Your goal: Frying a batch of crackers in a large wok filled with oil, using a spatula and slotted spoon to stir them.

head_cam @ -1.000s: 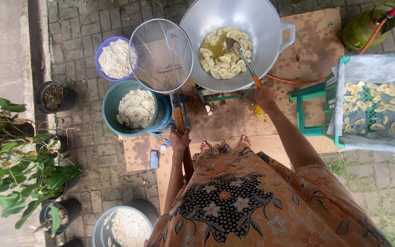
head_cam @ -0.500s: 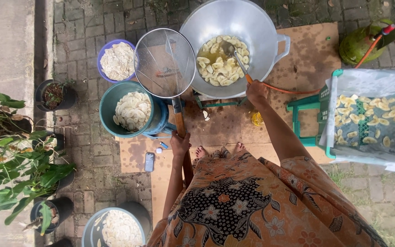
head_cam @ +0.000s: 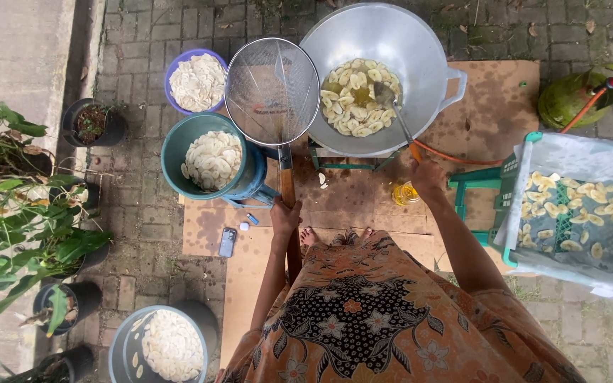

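Observation:
My left hand [head_cam: 284, 216] grips the wooden handle of a round wire-mesh strainer [head_cam: 271, 92], whose empty basket hovers left of the wok. My right hand [head_cam: 426, 174] holds the handle of a metal spatula [head_cam: 389, 99] with its blade down among pale chips frying in oil. They fill the bottom of a big grey metal wok [head_cam: 381, 42] on a green burner stand. My feet show below the wok, above my orange patterned dress.
A teal bucket [head_cam: 173, 152], a purple bowl [head_cam: 169, 71] and a grey bucket [head_cam: 123, 347] hold raw white slices. A lined green crate [head_cam: 512, 213] at right holds fried chips. A green gas cylinder [head_cam: 569, 96], a phone [head_cam: 227, 242], an oil glass [head_cam: 404, 193] and potted plants [head_cam: 30, 213] surround the cardboard.
The view has shifted a little. My right hand has moved the spatula slightly within the wok; my left hand keeps the strainer steady beside it.

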